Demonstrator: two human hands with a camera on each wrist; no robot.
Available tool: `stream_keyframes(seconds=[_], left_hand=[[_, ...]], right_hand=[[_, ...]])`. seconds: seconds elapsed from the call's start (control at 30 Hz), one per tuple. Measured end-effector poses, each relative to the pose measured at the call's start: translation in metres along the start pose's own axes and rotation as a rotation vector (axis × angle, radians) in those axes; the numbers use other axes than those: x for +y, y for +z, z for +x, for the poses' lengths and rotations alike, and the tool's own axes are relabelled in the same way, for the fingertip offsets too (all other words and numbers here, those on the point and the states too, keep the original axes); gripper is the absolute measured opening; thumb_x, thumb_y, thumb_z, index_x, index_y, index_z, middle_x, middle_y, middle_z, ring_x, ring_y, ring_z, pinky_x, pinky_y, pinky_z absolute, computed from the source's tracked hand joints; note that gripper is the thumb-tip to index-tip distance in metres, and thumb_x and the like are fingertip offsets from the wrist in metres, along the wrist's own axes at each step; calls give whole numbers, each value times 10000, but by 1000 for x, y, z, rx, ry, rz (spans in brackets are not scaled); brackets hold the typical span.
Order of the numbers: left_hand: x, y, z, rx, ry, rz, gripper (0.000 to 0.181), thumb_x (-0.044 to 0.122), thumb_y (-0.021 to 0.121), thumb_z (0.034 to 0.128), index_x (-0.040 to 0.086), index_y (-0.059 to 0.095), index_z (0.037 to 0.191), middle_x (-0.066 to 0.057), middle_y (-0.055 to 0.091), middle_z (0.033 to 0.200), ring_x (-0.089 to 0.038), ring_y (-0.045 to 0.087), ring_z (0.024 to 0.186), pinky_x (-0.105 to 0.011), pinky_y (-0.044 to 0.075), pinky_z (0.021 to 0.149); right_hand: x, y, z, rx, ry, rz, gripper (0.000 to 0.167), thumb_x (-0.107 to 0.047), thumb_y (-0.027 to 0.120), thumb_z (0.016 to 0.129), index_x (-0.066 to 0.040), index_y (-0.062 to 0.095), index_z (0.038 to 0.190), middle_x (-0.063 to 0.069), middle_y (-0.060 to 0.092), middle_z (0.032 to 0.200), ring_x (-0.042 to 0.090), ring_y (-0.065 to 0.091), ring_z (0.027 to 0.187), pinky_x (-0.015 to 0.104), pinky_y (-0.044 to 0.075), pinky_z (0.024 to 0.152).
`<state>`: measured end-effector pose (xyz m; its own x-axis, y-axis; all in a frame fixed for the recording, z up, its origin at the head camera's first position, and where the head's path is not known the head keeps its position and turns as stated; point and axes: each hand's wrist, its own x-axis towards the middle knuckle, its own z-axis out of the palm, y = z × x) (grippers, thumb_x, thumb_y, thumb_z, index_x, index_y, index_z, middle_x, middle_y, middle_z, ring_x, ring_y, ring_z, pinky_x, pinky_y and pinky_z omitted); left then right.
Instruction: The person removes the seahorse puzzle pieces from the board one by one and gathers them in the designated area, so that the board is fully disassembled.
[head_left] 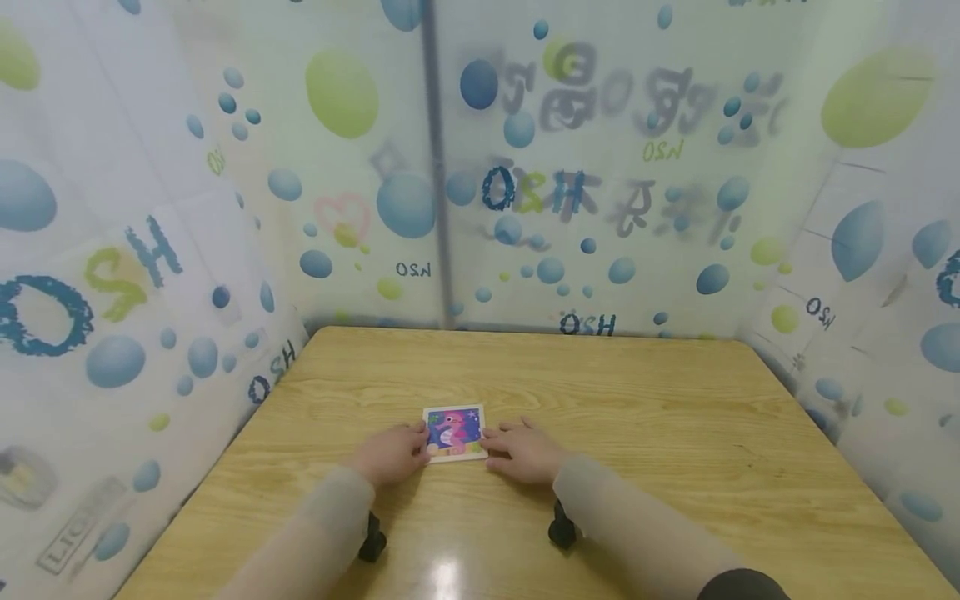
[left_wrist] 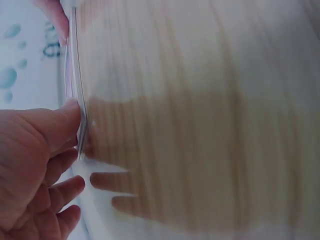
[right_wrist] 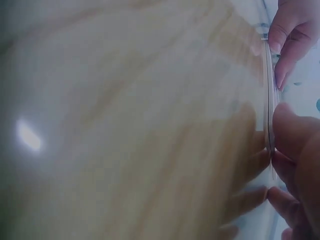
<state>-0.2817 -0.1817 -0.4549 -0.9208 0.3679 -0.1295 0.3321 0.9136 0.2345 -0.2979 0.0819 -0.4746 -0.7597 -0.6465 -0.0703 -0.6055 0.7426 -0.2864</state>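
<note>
Bare skin meets white border at both sides: left hand [head_left: 390,454] and right hand [head_left: 528,454] each pinch a near corner of the seahorse panel [head_left: 467,425], thumb at the corner and forefinger along the side edge. Neither hand is released; the outer fingers of both stand free of the panel.

Handling, as judged: apply light, equal pressure from both sides. Place the fingertips on the white border [head_left: 453,407] and off the printed area. Align thumbs level with each other so the panel does not twist. Avoid squeezing inward, which could bow a thin panel.

Orientation: the seahorse stands upright, head toward the top of the frame, snout toward the left; its long axis runs top to bottom. The panel looks nearly square, so its own long axis cannot be told. Its right side sits slightly higher in the frame.

Location: just left of centre, lower half of the frame, at the wooden tabletop [head_left: 637,400]. Full contact beneath cannot be confirmed. Pale sleeves [head_left: 318,521] enter from the bottom; bubble-printed sheeting [head_left: 660,250] fills the upper frame.
</note>
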Motion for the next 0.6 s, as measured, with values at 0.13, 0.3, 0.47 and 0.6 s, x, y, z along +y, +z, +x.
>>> stream_keyframes(seconds=[0.13,0.3,0.47,0.6], left_hand=[[19,5,8,15,68,2,426,265,575,967,18,578,1315,-145,475,1432,-335,460,1298,-462,348,1093],[43,10,15,15,107,13,440,277,561,972,10,567,1322,-153,472,1432,-336,463,1295,-456,349,1094],[62,16,20,34,148,46,457,300,564,969,15,563,1327,-146,487,1421,-333,483,1276,-448,367,1081],[75,19,23,37,170,79,467,324,563,969,31,561,1333,-127,487,1425,-320,491,1270,-437,375,1077]], right_hand=[[16,-2,-18,9,-3,-3,465,-439,506,979,-248,523,1402,-85,435,1472,250,332,1396,549,129,1159],[32,-7,-40,17,-1,19,474,-421,533,971,-212,532,1396,-49,444,1470,285,344,1386,563,140,1152],[44,-9,-62,32,4,22,494,-437,545,960,-191,542,1388,-28,453,1467,303,356,1377,570,148,1147],[51,-10,-76,49,-3,43,501,-439,546,959,-163,552,1377,4,462,1461,323,366,1368,589,138,1142]])
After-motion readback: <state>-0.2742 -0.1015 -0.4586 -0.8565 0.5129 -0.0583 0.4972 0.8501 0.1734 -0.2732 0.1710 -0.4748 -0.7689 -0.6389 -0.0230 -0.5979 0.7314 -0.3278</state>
